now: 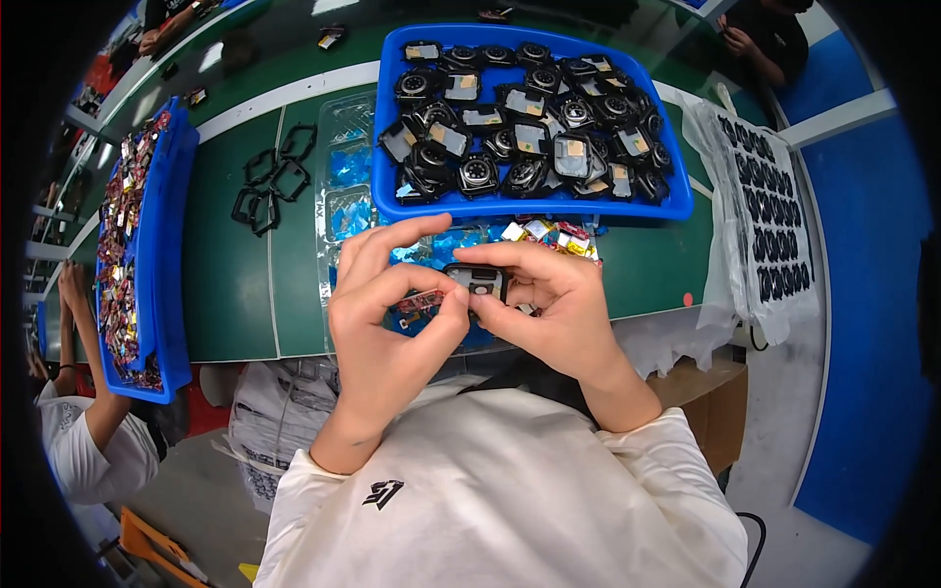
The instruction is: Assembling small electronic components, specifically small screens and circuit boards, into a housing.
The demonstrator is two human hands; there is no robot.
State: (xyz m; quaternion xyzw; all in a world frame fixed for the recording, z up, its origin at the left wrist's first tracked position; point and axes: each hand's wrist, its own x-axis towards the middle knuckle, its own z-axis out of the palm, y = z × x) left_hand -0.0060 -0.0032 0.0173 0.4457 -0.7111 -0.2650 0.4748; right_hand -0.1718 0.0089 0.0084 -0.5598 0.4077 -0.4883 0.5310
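Observation:
My right hand (564, 306) grips a black smartwatch case (480, 277) by its edges between thumb and fingers, its open grey inner side facing up. My left hand (387, 309) pinches thumb and index finger together at the case's left side, the other fingers raised. A small red circuit board (421, 301) sits in that pinch; whether it is still joined to the case I cannot tell. Below both hands lies a clear compartment tray (327, 196) with blue film pieces (351, 169) and several small silver, yellow and red parts (549, 233).
Beyond my hands a blue bin (534, 209) holds many black watch cases. Another blue bin (176, 245), full of small red boards, stands at the left. Several black frames (290, 180) lie on the green table (230, 304). White-lined rows of black parts (769, 211) stand right; co-workers are nearby.

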